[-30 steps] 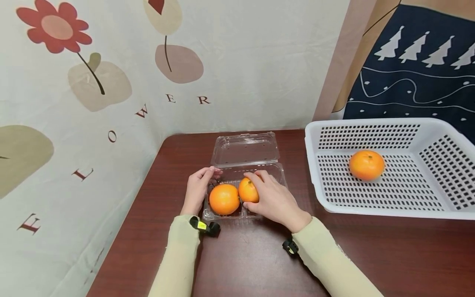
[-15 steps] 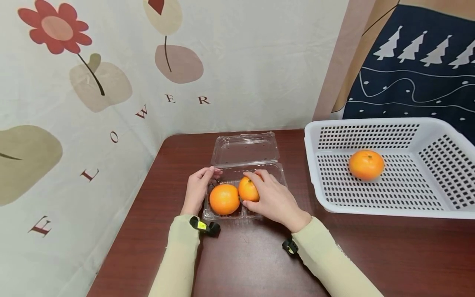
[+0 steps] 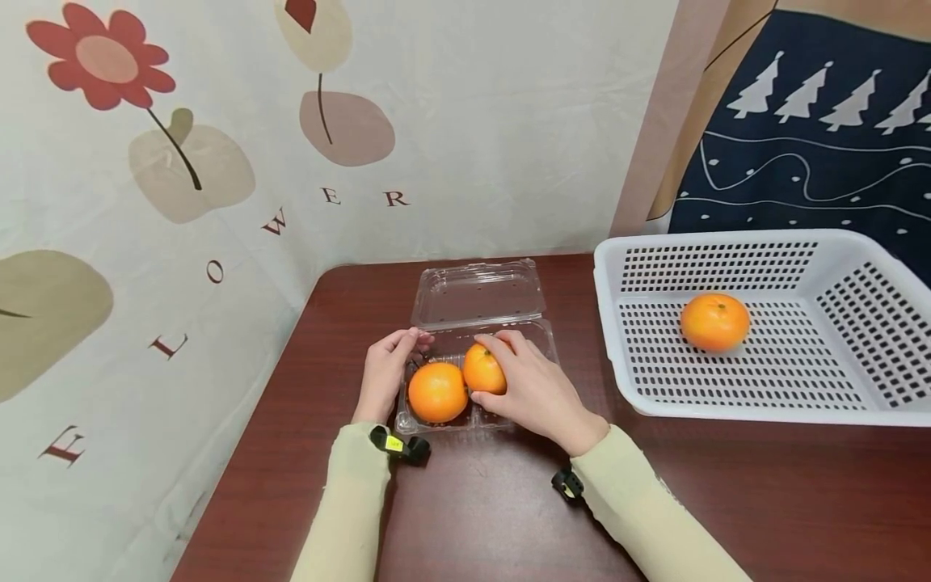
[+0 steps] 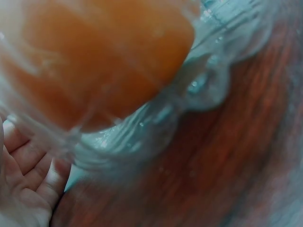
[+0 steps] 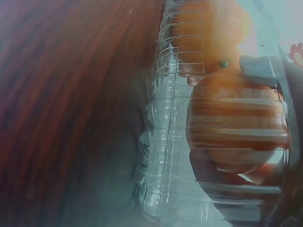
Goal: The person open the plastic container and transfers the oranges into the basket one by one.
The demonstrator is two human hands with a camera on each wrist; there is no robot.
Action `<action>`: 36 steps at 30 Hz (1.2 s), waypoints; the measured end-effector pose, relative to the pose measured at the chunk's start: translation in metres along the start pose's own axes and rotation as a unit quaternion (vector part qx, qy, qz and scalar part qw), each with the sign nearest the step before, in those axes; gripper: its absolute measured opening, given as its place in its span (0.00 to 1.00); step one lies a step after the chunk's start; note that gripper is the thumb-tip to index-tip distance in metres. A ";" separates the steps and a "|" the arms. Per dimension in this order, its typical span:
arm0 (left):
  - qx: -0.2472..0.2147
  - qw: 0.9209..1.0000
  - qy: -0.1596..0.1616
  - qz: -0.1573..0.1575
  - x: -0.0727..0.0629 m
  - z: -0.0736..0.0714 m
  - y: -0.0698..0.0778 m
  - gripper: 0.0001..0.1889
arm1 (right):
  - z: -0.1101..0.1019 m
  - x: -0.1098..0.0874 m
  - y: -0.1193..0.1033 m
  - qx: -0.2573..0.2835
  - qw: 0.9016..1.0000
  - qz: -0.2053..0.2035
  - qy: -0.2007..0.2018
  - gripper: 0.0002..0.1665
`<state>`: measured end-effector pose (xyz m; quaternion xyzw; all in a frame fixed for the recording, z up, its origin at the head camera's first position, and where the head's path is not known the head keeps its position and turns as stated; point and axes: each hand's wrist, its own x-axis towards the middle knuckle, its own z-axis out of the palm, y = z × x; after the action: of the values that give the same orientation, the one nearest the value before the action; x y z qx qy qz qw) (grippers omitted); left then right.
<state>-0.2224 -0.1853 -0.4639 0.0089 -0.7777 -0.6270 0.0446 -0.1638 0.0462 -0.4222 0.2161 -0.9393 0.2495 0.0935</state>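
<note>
Two oranges are inside an open, hinged clear plastic container (image 3: 483, 422). My right hand (image 3: 540, 396) grips the right-hand orange (image 3: 482, 370), thumb on its near side and fingers over its far side. The other orange (image 3: 437, 393) sits beside it in the left part of the container, and also shows large through the clear wall in the left wrist view. At the container's left side, my left hand (image 3: 385, 368) holds the edge with bent fingers. The right wrist view shows the held orange (image 5: 234, 123) through the ribbed wall, low in the container.
The container's clear lid (image 3: 476, 293) lies folded back behind it. To the right stands a white perforated basket (image 3: 618, 356) with a single orange (image 3: 715, 322) in it. Behind the dark red-brown table (image 3: 465, 517) hangs a flower-print cloth (image 3: 473, 121).
Both hands and the oranges keep their places in the container. The head view has shifted very slightly.
</note>
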 end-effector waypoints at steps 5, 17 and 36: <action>0.004 1.000 0.001 0.001 0.001 0.000 -0.001 0.19 | 0.000 0.000 0.000 0.011 1.000 -0.011 0.008 0.43; 0.004 1.000 0.003 0.005 0.001 0.000 -0.002 0.20 | -0.003 0.003 0.000 0.025 0.999 -0.011 0.027 0.43; 0.012 1.000 -0.004 -0.005 0.001 0.000 0.001 0.19 | -0.018 0.005 -0.005 0.077 0.997 -0.015 0.027 0.42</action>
<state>-0.2232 -0.1856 -0.4628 0.0104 -0.7855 -0.6176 0.0380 -0.1649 0.0496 -0.4029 0.2299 -0.9111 0.3254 0.1053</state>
